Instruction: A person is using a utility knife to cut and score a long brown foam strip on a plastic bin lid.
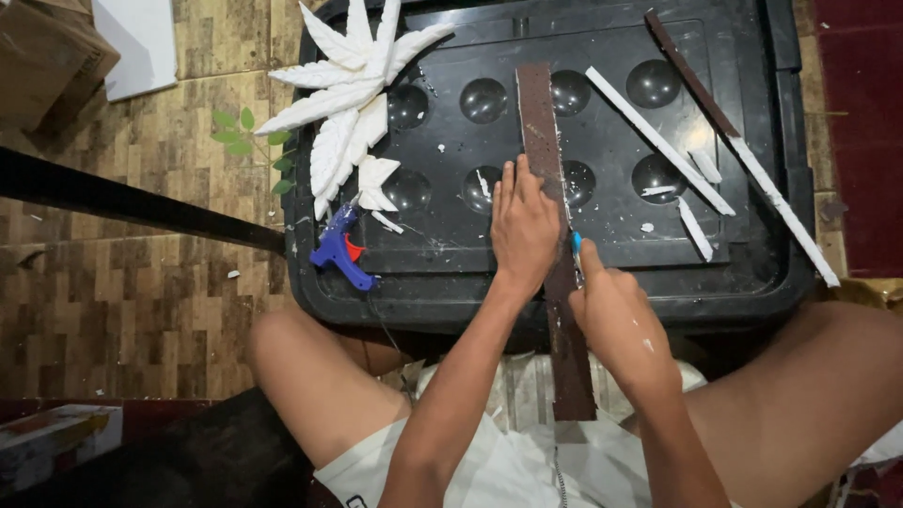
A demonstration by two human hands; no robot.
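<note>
A long dark brown strip (543, 122) lies lengthwise across the black plastic lid (451, 254) and reaches back over my lap. My left hand (523, 224) presses flat on the strip near its middle, fingers together and pointing away. My right hand (621, 315) is closed around a small cutter with a blue tip (576, 243), whose point touches the strip's right edge just beside my left hand.
White foam leaf shapes (350, 89) fan out at the lid's back left. A blue glue gun (339, 252) lies on the lid's left rim. Several white foam strips (658, 141) and scraps lie to the right. A black bar (122, 199) crosses the floor at left.
</note>
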